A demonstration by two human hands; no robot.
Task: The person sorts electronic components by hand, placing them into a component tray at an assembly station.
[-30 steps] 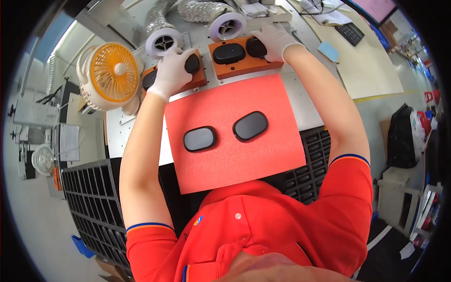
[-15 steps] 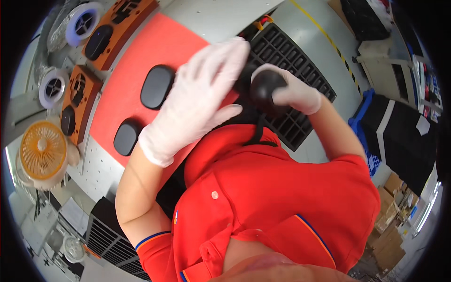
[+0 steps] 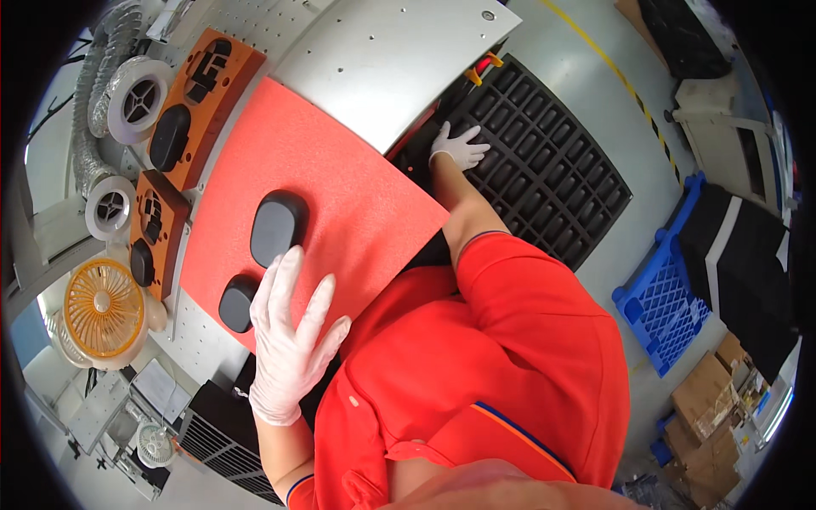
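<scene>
The left hand [image 3: 287, 357] angles over one red mat [image 3: 314, 153], fingers parted, empty; the right hand [image 3: 460, 150] stretches to one black tray [image 3: 535, 177], fingers splayed. Two orange blocks [image 3: 240, 68] each seat one black case [image 3: 170, 136], and two more cases [image 3: 278, 228] lie on the mat.

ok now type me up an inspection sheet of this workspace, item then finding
surface: red mat laid over grey metal table
job's things: two rounded black pieces on the mat; black compartmented tray beyond the table edge
clutter: orange blocks, each bearing one similar piece; orange-and-cream fan; silver ducts
hands: both white-gloved, open; left hand near the pieces, right hand over the tray, contact unclear
cables: dark strands below the fan, too small to trace
surroundings: blue pallet, cardboard boxes, yellow floor line
</scene>
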